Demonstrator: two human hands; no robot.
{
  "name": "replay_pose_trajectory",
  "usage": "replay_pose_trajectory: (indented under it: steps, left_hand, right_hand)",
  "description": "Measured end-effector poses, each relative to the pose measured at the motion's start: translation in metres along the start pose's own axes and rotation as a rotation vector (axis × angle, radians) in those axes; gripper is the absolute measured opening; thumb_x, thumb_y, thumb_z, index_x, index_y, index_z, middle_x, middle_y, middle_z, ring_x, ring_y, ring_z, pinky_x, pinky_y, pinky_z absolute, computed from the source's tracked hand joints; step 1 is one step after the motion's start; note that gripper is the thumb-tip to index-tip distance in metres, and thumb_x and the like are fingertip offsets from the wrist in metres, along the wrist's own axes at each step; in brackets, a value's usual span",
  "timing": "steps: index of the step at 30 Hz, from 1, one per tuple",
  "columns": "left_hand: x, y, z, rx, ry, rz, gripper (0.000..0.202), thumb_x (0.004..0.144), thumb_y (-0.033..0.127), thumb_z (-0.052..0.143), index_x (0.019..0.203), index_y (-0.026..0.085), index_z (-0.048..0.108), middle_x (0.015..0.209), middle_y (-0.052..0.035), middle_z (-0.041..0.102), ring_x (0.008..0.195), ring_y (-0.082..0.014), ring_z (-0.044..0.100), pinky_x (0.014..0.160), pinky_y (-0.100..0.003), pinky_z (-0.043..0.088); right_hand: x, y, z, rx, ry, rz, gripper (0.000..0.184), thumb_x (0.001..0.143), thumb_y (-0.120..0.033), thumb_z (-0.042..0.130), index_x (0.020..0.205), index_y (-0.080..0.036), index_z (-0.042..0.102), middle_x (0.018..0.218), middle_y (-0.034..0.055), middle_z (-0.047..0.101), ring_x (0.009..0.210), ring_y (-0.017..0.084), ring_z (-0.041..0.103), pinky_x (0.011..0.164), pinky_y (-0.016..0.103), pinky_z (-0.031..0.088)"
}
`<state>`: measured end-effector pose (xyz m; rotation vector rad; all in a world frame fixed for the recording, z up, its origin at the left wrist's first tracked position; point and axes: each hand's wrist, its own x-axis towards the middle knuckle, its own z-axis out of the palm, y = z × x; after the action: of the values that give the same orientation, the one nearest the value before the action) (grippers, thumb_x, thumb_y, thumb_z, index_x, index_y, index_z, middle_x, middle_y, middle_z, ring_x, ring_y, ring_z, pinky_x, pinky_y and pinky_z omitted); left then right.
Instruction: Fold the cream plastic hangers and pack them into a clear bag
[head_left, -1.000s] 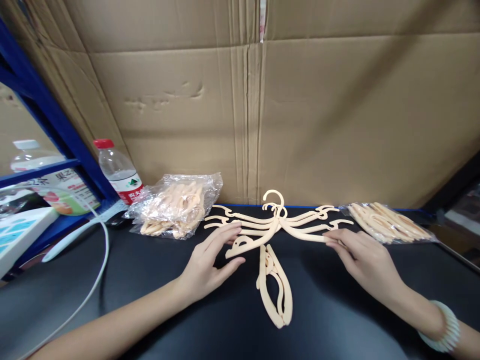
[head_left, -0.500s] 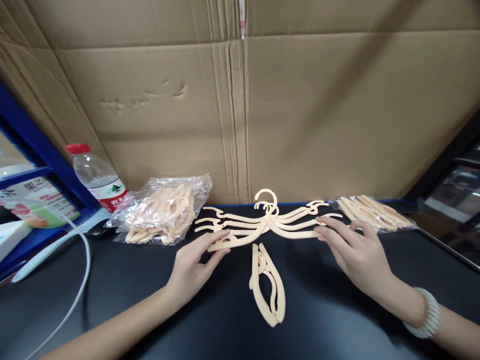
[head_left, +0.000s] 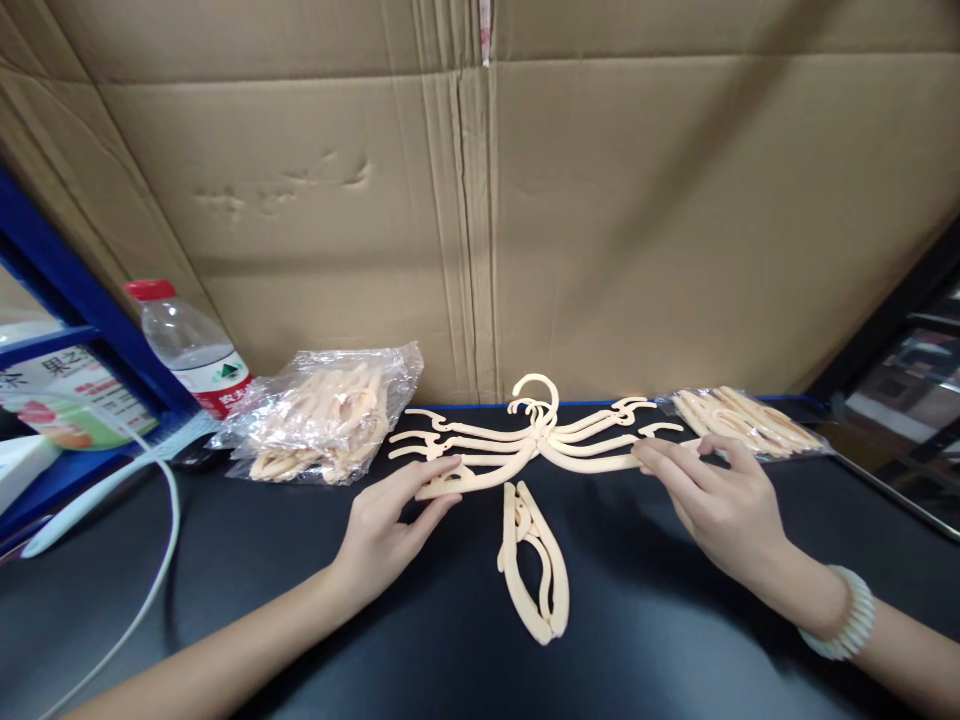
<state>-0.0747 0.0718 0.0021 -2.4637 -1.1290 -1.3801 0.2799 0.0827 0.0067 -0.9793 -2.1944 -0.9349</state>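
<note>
A beige folding clothes hanger (head_left: 499,475) is spread open at the front of several like it, its hook pointing away from me. My left hand (head_left: 397,515) pinches the tip of its left arm between thumb and fingers. On the other side my right hand (head_left: 709,490) has its fingers closed on the right arm's end, which they partly cover. Behind it, other unfolded hangers (head_left: 487,434) lie overlapping, with their hooks bunched together. Closer to me, a folded hanger (head_left: 559,570) rests on the black table (head_left: 465,600), touched by neither hand.
Clear bags of folded hangers lie at left (head_left: 322,420) and right (head_left: 750,420). A red-capped bottle (head_left: 187,345), a pale blue brush (head_left: 97,500) and a white cable (head_left: 169,540) are on the left. A cardboard wall (head_left: 337,230) closes off the back.
My right hand's fingers have closed further around the end of the front hanger's right arm. The left hand keeps its pinch. The whole view has shifted slightly.
</note>
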Motion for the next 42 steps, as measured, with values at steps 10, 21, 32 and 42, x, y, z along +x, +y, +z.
replay_pose_trajectory:
  steps: [10, 21, 32, 42]
  left_hand:
    - [0.000, 0.000, 0.000, 0.001, 0.006, -0.016, 0.026, 0.091, 0.025, 0.060, 0.116, 0.018, 0.063, 0.105, -0.0088, 0.073, 0.093, -0.0215, 0.071, 0.082, -0.031, 0.057]
    - [0.002, 0.002, 0.000, -0.010, 0.009, -0.013, 0.025, 0.090, 0.024, 0.061, 0.115, 0.019, 0.064, 0.103, -0.0077, 0.073, 0.090, -0.0209, 0.071, 0.080, -0.029, 0.057]
    - [-0.001, 0.002, -0.001, -0.180, -0.009, -0.220, 0.025, 0.089, 0.024, 0.063, 0.114, 0.021, 0.065, 0.108, -0.0062, 0.071, 0.097, -0.0215, 0.068, 0.089, -0.033, 0.055]
    - [0.010, 0.045, -0.003, -0.738, -0.060, -0.615, 0.021, 0.081, 0.026, 0.069, 0.101, 0.021, 0.070, 0.075, -0.0014, 0.068, 0.061, -0.0143, 0.065, 0.060, -0.023, 0.059]
  right_hand:
    - [0.006, -0.005, 0.000, 0.012, -0.059, 0.025, 0.026, 0.094, -0.005, 0.043, 0.101, -0.020, 0.063, 0.113, 0.0099, 0.070, 0.089, 0.024, 0.068, 0.099, 0.054, 0.035]
    - [-0.003, -0.009, 0.010, 0.414, -0.007, 0.180, 0.027, 0.093, -0.004, 0.043, 0.111, -0.017, 0.059, 0.126, 0.0177, 0.048, 0.099, 0.024, 0.062, 0.083, 0.040, 0.054]
    - [0.002, -0.010, 0.007, 1.009, -0.020, 0.615, 0.015, 0.091, -0.029, 0.060, 0.105, -0.025, 0.061, 0.103, 0.0063, 0.067, 0.095, 0.023, 0.066, 0.084, 0.037, 0.056]
    - [0.015, -0.020, 0.008, 1.708, -0.020, 1.058, 0.019, 0.092, -0.041, 0.056, 0.089, -0.023, 0.062, 0.087, 0.0043, 0.065, 0.077, 0.019, 0.062, 0.070, 0.034, 0.056]
